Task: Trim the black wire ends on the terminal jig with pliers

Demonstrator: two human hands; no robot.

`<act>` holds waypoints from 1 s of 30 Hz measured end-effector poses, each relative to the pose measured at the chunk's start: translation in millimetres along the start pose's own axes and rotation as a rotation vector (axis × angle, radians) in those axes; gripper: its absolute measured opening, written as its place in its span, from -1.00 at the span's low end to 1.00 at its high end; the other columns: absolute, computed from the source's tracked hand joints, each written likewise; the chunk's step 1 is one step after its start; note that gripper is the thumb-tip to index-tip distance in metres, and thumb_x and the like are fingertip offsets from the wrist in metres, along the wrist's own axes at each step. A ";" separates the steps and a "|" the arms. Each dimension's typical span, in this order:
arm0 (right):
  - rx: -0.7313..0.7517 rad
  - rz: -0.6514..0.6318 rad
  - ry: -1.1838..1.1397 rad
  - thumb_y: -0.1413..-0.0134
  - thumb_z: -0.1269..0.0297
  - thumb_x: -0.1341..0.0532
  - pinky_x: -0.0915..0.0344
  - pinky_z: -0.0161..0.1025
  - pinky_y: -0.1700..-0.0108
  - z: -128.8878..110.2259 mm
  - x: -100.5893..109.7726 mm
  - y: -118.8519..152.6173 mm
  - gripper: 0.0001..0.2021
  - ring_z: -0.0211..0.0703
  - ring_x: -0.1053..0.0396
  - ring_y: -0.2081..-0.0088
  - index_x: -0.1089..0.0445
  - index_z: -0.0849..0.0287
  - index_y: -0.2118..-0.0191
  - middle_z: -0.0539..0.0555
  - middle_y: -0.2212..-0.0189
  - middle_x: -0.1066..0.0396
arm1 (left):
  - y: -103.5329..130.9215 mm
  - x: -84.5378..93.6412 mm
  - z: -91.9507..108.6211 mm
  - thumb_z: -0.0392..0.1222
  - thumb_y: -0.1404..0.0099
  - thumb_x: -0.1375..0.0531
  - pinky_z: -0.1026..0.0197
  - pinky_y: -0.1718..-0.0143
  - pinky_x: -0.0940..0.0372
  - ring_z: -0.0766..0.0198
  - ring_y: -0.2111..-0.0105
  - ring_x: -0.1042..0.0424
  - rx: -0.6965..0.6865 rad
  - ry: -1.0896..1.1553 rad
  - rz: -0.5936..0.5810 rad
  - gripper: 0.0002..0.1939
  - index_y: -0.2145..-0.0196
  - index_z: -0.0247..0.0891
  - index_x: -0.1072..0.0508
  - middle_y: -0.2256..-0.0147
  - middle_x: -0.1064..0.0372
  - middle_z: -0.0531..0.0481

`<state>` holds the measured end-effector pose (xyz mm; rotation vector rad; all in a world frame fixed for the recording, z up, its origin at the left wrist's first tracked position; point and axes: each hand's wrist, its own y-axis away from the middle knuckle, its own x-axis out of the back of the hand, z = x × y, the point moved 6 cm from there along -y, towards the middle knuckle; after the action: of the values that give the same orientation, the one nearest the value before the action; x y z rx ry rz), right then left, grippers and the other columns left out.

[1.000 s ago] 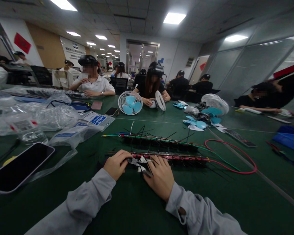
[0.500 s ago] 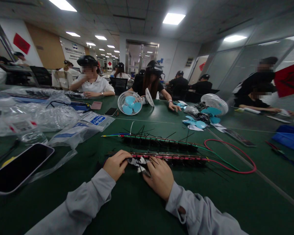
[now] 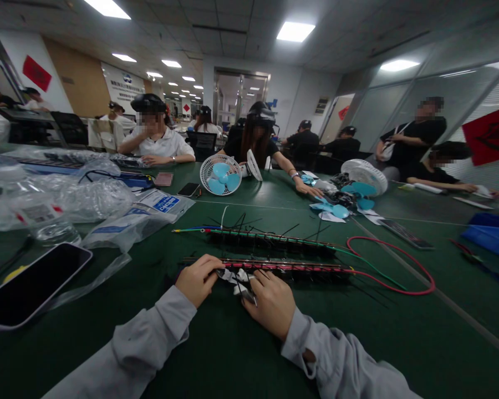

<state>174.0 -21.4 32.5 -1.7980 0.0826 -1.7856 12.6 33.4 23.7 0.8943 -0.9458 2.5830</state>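
Two long dark strips lie side by side, bound with black cable ties whose tails stick out. The near strip [image 3: 307,269] carries a red wire, the far strip [image 3: 270,238] a green one. My left hand [image 3: 197,280] is closed at the near strip's left part, its fingertips pinching a crumpled white-and-silver piece [image 3: 229,275]. My right hand [image 3: 272,305] rests against the strip's front side, its fingers curled. A slim greyish thing [image 3: 249,295] shows at its thumb, too little of it to name. The fingers hide the contact points.
A phone [image 3: 37,285], a plastic bottle [image 3: 45,205] and clear plastic bags [image 3: 141,219] lie at left. Looped red wire [image 3: 430,277] extends right. Beyond are a blue-bladed fan [image 3: 220,175], fan parts [image 3: 335,209] and a blue tray [image 3: 490,233]. Co-workers sit across the table.
My right hand has shifted slightly, and more of the greyish thing shows at its thumb. Across the table, a co-worker's hand has reached right to the blue fan blades. A standing person has moved left.
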 end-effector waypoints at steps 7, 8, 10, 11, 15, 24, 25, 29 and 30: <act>-0.024 -0.009 0.002 0.10 0.21 -0.22 -0.13 -0.12 0.09 1.1 2.6 -0.7 -0.78 0.00 -0.23 0.12 -0.31 0.17 0.29 0.17 0.17 -0.32 | 0.0 -0.6 -1.2 -0.47 -0.18 -0.05 0.43 0.54 -0.33 0.44 0.52 -0.39 0.006 -0.010 -0.007 -0.71 0.22 -0.22 -0.44 0.19 -0.37 -0.01; -0.034 -0.002 0.000 0.11 0.20 -0.22 -0.12 -0.11 0.07 1.6 3.5 -0.8 -0.76 0.01 -0.22 0.10 -0.31 0.17 0.28 0.17 0.15 -0.31 | 0.0 -0.7 -1.6 -0.47 -0.18 -0.05 0.42 0.53 -0.33 0.44 0.52 -0.39 0.006 -0.008 -0.007 -0.71 0.21 -0.22 -0.44 0.19 -0.37 -0.01; -0.045 0.014 -0.004 0.12 0.18 -0.23 -0.10 -0.10 0.06 2.1 5.4 -1.1 -0.74 0.03 -0.22 0.09 -0.30 0.16 0.26 0.17 0.12 -0.30 | 0.2 -1.1 -2.6 -0.47 -0.18 -0.05 0.42 0.54 -0.34 0.46 0.55 -0.38 0.006 0.000 -0.008 -0.71 0.20 -0.22 -0.44 0.18 -0.37 -0.01; -0.044 0.022 -0.006 0.12 0.18 -0.24 -0.10 -0.10 0.06 1.9 6.2 -1.2 -0.73 0.03 -0.21 0.09 -0.30 0.16 0.26 0.16 0.12 -0.30 | 0.3 -1.4 -3.2 -0.46 -0.19 -0.04 0.42 0.54 -0.33 0.48 0.58 -0.36 0.007 0.004 -0.010 -0.70 0.20 -0.23 -0.43 0.18 -0.37 -0.01; -0.029 0.039 0.004 0.13 0.20 -0.25 -0.09 -0.10 0.07 0.8 7.7 -1.5 -0.74 0.01 -0.22 0.11 -0.30 0.15 0.27 0.17 0.12 -0.30 | 0.6 -1.8 -4.3 -0.46 -0.20 -0.03 0.42 0.57 -0.32 0.52 0.64 -0.32 0.009 0.006 -0.010 -0.70 0.19 -0.22 -0.43 0.17 -0.37 -0.01; -0.032 0.042 0.014 0.12 0.19 -0.25 -0.08 -0.09 0.06 0.9 7.1 -1.4 -0.72 0.01 -0.21 0.10 -0.30 0.15 0.24 0.17 0.12 -0.30 | 0.2 -1.2 -3.8 -0.45 -0.20 -0.03 0.43 0.56 -0.33 0.49 0.59 -0.35 -0.008 0.009 -0.005 -0.71 0.19 -0.22 -0.43 0.18 -0.37 -0.02; -0.031 0.042 0.012 0.12 0.20 -0.25 -0.08 -0.09 0.05 0.9 7.1 -1.3 -0.73 0.01 -0.21 0.10 -0.30 0.15 0.24 0.16 0.11 -0.30 | 0.4 -1.5 -4.2 -0.45 -0.21 -0.03 0.44 0.57 -0.32 0.50 0.61 -0.33 -0.005 0.012 -0.010 -0.71 0.19 -0.22 -0.43 0.18 -0.37 -0.02; -0.033 0.034 0.006 0.11 0.20 -0.24 -0.08 -0.10 0.05 1.4 6.6 -0.9 -0.73 0.02 -0.22 0.09 -0.30 0.15 0.24 0.16 0.10 -0.30 | 1.3 -0.9 -3.4 -0.45 -0.21 -0.03 0.43 0.55 -0.32 0.51 0.61 -0.32 0.010 0.017 -0.010 -0.71 0.19 -0.22 -0.42 0.17 -0.36 -0.02; -0.033 0.033 0.007 0.11 0.20 -0.25 -0.09 -0.10 0.05 1.4 6.6 -0.8 -0.73 0.02 -0.22 0.08 -0.30 0.15 0.23 0.16 0.10 -0.31 | 1.4 -0.5 -2.9 -0.46 -0.21 -0.03 0.43 0.54 -0.33 0.50 0.59 -0.33 0.013 0.016 -0.007 -0.71 0.19 -0.22 -0.42 0.18 -0.36 -0.02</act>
<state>175.7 -23.1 38.8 -1.8037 0.1451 -1.7767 11.1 34.2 21.0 0.8771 -0.9218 2.5894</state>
